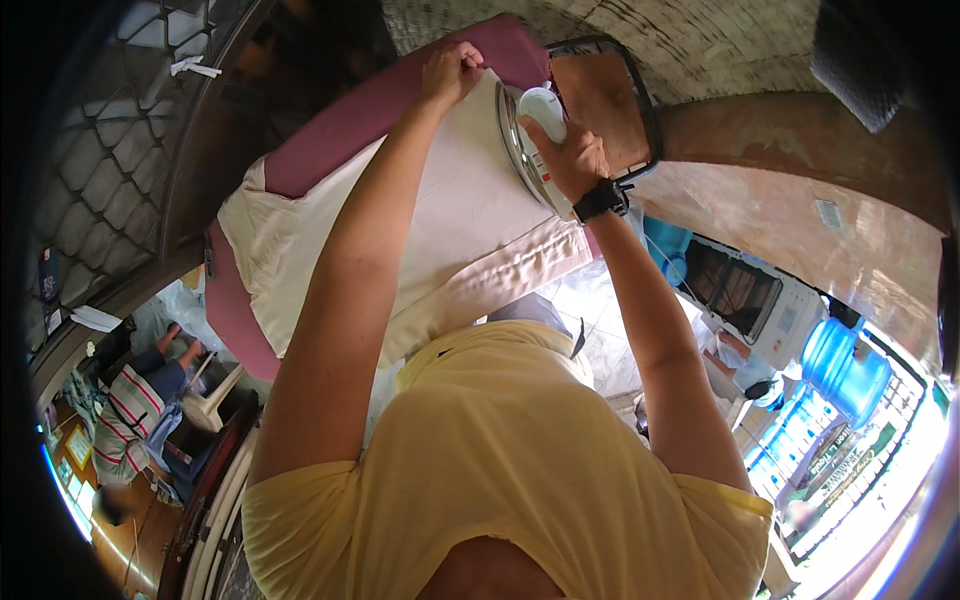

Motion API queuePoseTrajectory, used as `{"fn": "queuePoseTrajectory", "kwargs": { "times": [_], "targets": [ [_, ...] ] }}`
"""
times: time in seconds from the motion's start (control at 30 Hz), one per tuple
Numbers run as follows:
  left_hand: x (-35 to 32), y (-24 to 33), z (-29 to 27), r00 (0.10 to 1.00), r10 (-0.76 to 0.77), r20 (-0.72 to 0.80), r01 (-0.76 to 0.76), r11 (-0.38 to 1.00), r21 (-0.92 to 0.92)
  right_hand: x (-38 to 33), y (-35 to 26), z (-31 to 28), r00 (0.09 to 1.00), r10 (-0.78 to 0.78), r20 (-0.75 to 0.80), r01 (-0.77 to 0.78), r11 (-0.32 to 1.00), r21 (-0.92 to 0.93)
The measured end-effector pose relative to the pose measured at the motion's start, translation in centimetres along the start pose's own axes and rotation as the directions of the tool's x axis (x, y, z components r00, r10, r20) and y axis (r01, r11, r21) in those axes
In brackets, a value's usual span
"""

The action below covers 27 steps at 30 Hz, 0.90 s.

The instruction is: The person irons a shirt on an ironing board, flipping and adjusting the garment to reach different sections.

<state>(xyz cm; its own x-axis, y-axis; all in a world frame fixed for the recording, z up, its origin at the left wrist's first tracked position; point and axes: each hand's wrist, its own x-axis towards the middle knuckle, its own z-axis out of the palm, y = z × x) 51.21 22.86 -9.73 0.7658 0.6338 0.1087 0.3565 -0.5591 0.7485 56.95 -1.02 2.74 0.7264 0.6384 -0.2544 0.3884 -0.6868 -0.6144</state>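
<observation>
A cream cloth, perhaps a garment, lies spread over a maroon-covered ironing board, its near part hanging over the edge toward me. My right hand, with a black watch on the wrist, is wrapped round the handle of a white clothes iron. The iron's shiny metal base rests against the cloth near its right side. At the cloth's far edge, my left hand is closed, fingers curled and seeming to pinch the fabric there; the fingertips are partly hidden.
A black-framed rest with a brown panel extends from the board's right end. Blue water jugs and a white appliance stand at the right. Metal lattice is at the left. Another person is at the lower left.
</observation>
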Motion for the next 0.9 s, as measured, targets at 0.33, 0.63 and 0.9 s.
{"fn": "queuePoseTrajectory", "kwargs": {
  "times": [0.33, 0.63, 0.9],
  "targets": [
    [0.9, -3.0, 0.8, 0.996, 0.073, 0.046, -0.068, 0.992, -0.102, 1.0, 0.6, 1.2, 0.98, -0.14, -0.142, 0.128, 0.988, -0.091],
    [0.5, -0.1, -1.1, 0.986, -0.07, 0.152, 0.1, 0.974, -0.205, 2.4, 0.0, -1.6, 0.966, -0.012, 0.258, 0.003, 0.999, 0.037],
    [-0.6, 1.7, -0.4, 0.986, -0.071, 0.15, 0.029, 0.964, 0.265, -15.1, 11.0, -5.2, 1.0, 0.01, -0.024, -0.007, 0.996, 0.09]
  ]
}}
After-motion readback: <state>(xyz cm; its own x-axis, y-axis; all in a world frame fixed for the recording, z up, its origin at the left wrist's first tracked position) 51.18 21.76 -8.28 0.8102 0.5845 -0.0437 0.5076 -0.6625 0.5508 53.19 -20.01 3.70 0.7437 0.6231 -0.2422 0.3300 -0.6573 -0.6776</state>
